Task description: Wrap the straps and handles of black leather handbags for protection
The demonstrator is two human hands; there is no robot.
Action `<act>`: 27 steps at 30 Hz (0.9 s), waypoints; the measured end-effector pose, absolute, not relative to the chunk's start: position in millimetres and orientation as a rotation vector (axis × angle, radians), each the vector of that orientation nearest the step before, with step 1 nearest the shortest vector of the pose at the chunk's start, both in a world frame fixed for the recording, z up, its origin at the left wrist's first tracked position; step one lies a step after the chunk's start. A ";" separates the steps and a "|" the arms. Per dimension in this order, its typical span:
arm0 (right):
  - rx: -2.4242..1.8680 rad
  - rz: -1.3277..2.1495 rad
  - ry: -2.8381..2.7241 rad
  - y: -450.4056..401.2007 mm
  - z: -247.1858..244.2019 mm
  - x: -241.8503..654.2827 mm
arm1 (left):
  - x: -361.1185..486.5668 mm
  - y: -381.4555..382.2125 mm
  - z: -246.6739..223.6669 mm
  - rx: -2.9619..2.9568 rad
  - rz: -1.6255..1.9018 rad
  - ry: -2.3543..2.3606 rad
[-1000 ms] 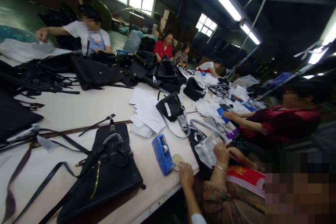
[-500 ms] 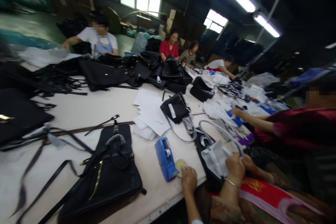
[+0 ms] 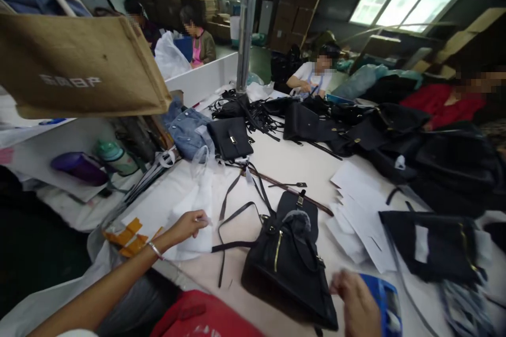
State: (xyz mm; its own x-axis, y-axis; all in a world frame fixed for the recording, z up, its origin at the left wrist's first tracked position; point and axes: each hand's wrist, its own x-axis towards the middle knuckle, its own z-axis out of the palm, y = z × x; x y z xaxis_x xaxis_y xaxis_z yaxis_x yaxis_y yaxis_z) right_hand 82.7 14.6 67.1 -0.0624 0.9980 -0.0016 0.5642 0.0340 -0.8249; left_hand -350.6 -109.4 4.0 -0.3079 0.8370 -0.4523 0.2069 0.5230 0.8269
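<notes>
Over a white packing sheet (image 3: 194, 197), my left hand (image 3: 194, 224) is closed in a pinch; a small pale bit shows at the fingertips, too small to name. My right hand (image 3: 358, 303), blurred at the lower right, has its fingers curled together, and anything in them is hidden. Directly beside it, partly covered, is a blue tape dispenser (image 3: 385, 303). Between the hands a black backpack (image 3: 290, 268) lies on the table, with a gold zip, a wrapped top handle and its flap folded back. Its loose straps (image 3: 241, 208) trail toward my left hand.
Loose white paper (image 3: 361, 221) and another black bag (image 3: 430, 247) lie to the right. More black bags (image 3: 348, 129) line the far side, with co-workers behind. A metal post (image 3: 245, 26) rises at the back. Left are a brown hanging bag (image 3: 87, 63) and a purple bottle (image 3: 79, 167).
My view has swung left. The backpack now sits nearer the middle, and my left hand has come into sight. My right hand has moved to the dispenser's near left side.
</notes>
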 end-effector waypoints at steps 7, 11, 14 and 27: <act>-1.101 1.951 -1.612 -36.3 15.6 -186.0 | -371.5 -115.8 -14.3 0.839 0.922 1.640; -1.198 2.000 -1.657 -54.2 -18.3 -231.9 | -379.8 -119.1 -21.2 0.838 0.951 1.553; -1.285 1.881 -1.747 -58.7 -28.4 -235.1 | -389.0 -124.0 -24.0 0.838 0.920 1.503; -1.347 1.913 -1.933 -46.7 -36.0 -222.0 | -404.4 -103.4 -26.1 1.050 0.607 1.508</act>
State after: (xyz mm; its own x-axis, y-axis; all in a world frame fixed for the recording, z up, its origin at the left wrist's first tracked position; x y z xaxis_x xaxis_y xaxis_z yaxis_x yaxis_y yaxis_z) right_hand -222.0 -46.7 -36.0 -0.6010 0.6313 -0.4901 0.4966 -0.1854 -0.8479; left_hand -404.4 -103.4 -26.1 0.0432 0.8665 -0.4973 0.2801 0.4673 0.8385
